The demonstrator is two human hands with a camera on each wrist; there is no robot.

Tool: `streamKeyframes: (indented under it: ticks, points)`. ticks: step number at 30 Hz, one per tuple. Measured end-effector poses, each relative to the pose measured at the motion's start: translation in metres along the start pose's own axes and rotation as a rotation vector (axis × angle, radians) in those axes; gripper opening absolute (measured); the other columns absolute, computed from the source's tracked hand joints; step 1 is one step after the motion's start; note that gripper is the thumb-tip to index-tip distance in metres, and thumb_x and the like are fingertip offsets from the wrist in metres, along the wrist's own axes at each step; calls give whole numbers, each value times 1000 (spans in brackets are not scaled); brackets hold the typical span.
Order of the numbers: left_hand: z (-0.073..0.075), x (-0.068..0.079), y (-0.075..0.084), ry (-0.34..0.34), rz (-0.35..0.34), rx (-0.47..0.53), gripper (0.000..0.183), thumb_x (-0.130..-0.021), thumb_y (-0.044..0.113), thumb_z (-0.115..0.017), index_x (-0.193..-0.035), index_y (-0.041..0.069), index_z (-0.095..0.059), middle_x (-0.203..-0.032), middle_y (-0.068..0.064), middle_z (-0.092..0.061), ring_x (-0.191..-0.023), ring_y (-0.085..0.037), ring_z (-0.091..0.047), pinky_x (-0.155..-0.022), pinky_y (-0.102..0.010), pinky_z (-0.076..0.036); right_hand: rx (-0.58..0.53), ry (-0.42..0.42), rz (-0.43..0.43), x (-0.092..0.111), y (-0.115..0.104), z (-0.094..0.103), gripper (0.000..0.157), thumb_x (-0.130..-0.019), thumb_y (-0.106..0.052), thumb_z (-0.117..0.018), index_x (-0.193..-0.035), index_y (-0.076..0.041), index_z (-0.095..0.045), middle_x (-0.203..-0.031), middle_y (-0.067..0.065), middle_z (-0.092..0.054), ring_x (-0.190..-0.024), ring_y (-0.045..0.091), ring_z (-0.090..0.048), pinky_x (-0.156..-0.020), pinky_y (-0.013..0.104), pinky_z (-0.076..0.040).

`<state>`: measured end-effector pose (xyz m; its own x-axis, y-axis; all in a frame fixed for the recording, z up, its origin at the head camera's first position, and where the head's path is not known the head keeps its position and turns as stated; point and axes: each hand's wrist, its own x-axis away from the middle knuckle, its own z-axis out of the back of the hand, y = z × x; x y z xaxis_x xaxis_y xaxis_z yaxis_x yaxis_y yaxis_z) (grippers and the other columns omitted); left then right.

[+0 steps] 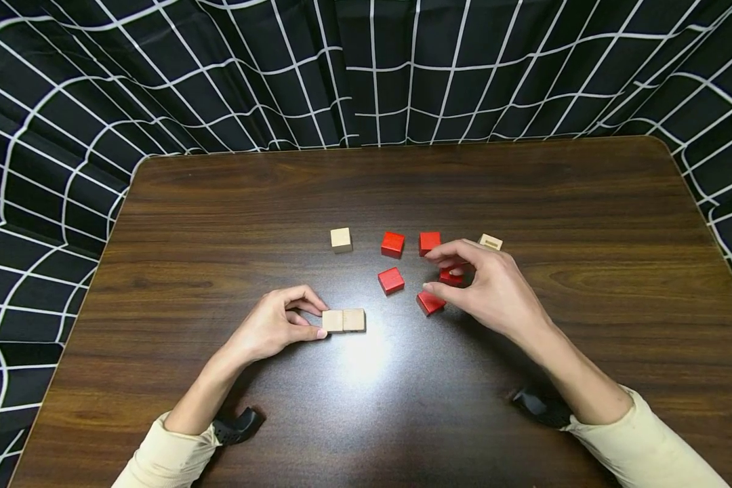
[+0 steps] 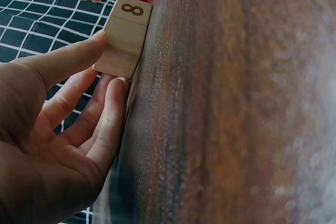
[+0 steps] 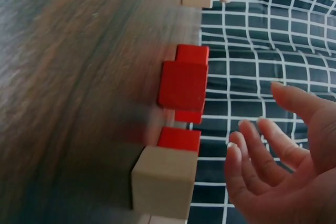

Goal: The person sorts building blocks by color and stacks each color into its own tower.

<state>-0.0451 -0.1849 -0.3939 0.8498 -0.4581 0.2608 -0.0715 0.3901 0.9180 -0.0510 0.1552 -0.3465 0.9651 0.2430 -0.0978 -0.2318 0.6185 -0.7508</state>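
Observation:
My left hand [image 1: 274, 324] pinches the nearer end of a pair of plain wooden blocks, between thumb and fingertips. The left block [image 1: 332, 321] and right block [image 1: 354, 320] sit side by side, touching, on the table; an 8 marks a side of one block [image 2: 130, 10] in the left wrist view. Over a group of red blocks, my right hand [image 1: 494, 288] hovers with thumb and fingers spread and nothing between them. Beneath it lie a red block [image 1: 431, 303] by the thumb, another red block [image 1: 451, 277] partly hidden, and a red block [image 1: 430, 242] near the index fingertip.
Two more red blocks, one upper [image 1: 393, 244] and one lower [image 1: 391, 280], lie between the hands. A wooden block [image 1: 341, 240] stands farther back left; another slotted wooden block [image 1: 491, 242] shows behind my right hand. A gridded black cloth [image 1: 268, 74] hangs beyond the brown table [image 1: 219, 203].

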Motion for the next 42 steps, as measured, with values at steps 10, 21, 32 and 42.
streamKeyframes:
  ticks: [10, 21, 32, 42]
  points:
    - [0, 0, 1, 2, -7, -5, 30, -76, -2, -83, -100, 6, -68, -99, -11, -71, -73, -20, -70, -64, -25, -58, 24, 11, -16, 6, 12, 9, 37, -77, -16, -87, -111, -18, -71, -96, -2, -71, -88, 15, -65, -74, 30, -53]
    - [0, 0, 1, 4, -9, -7, 29, -76, -2, -83, -100, 7, -68, -99, -11, -71, -72, -20, -70, -62, -25, -58, -15, 40, -43, 14, 27, 15, 39, -76, -11, -87, -111, -15, -72, -102, -2, -72, -85, 18, -67, -74, 23, -54]
    - [-1, 0, -1, 14, -15, -1, 30, -76, -1, -84, -100, 7, -68, -99, -11, -71, -74, -20, -71, -65, -26, -58, 29, 45, -55, 26, 36, 19, 38, -77, -13, -86, -112, -14, -71, -107, 0, -71, -86, 18, -66, -73, 21, -54]
    - [-2, 0, 1, 23, -9, -17, 29, -76, 0, -84, -100, 8, -69, -98, -10, -71, -74, -20, -71, -64, -25, -58, 49, 42, -86, 35, 43, 23, 37, -79, -22, -86, -113, -16, -71, -106, 1, -72, -85, 15, -66, -72, 18, -50]
